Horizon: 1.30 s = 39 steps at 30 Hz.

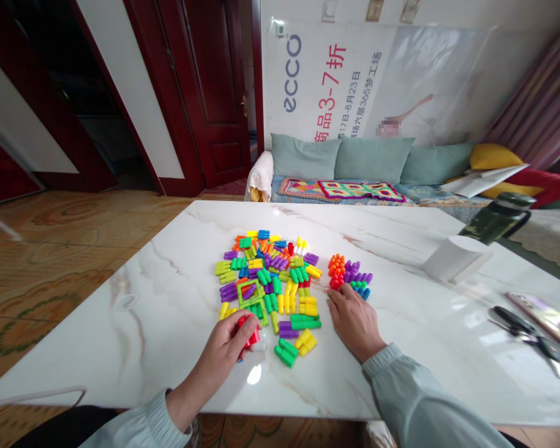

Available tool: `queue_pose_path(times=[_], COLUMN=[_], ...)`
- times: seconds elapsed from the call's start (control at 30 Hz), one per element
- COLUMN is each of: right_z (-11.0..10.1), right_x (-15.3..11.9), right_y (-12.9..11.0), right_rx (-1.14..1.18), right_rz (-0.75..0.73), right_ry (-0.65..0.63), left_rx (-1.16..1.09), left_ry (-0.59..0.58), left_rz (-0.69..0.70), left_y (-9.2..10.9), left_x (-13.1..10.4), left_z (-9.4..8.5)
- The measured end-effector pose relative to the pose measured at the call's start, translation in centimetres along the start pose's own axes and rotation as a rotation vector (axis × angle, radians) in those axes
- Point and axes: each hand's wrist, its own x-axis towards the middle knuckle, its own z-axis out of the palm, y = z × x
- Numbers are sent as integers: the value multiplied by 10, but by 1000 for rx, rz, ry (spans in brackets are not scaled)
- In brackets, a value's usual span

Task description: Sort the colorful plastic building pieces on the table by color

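A loose pile of colourful plastic blocks lies on the white marble-patterned table. My left hand is closed around a red block at the pile's near left edge. To the pile's right stands a tight cluster of blocks, with orange, purple, green and blue ones. My right hand rests on the table just below this cluster, its fingertips at the red blocks; whether it grips one is hidden. A green block and a yellow block lie between my hands.
On the table's right are a white box, a dark green flask, keys and a phone. A cable crosses the near left corner. Behind the table stands a sofa with cushions.
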Motion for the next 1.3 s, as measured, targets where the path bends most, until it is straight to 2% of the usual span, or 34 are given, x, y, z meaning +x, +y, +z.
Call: queue_pose_path(times=[0.23,0.3,0.4,0.5,0.6,0.8,0.93,1.0,1.07,1.17,1.23,1.3], right_z=[-2,-9,-28,-45,-51,-46,-48,-49,-48,-38,-27,-15], right_x=[0,-4,-18,-36,-50,-59,-61,-57,-47,-24,-11,-3], right_y=[0,-5,-24,-49,-67,-78,-85,-81,-67,-27,2,21], right_rx=[71,212,560,829,903,993,1051,1044,997,818,607,446], right_rz=[-5,-1,-62,-204,-289,-217,-200,-215,-184,-41,19,36], right_ry=[28,76,146,68,-37,-78,-99,-77,5,169,192,161], left_rx=[-5,2,50,135,215,361,407,420,418,404,409,424], left_ry=[-16,-67,-157,-209,-241,-254,-240,-228,-205,-185,-178,-191], left_rz=[-2,21,53,85,165,346,378,391,405,425,446,464], left_y=[4,6,5,1,-5,-11,-10,-10,-9,-9,-9,-11], left_x=[-3,-6,-10,-12,-12,-11,-14,-15,-14,-11,-10,-10], left_z=[3,5,9,14,19,20,20,20,19,15,14,13])
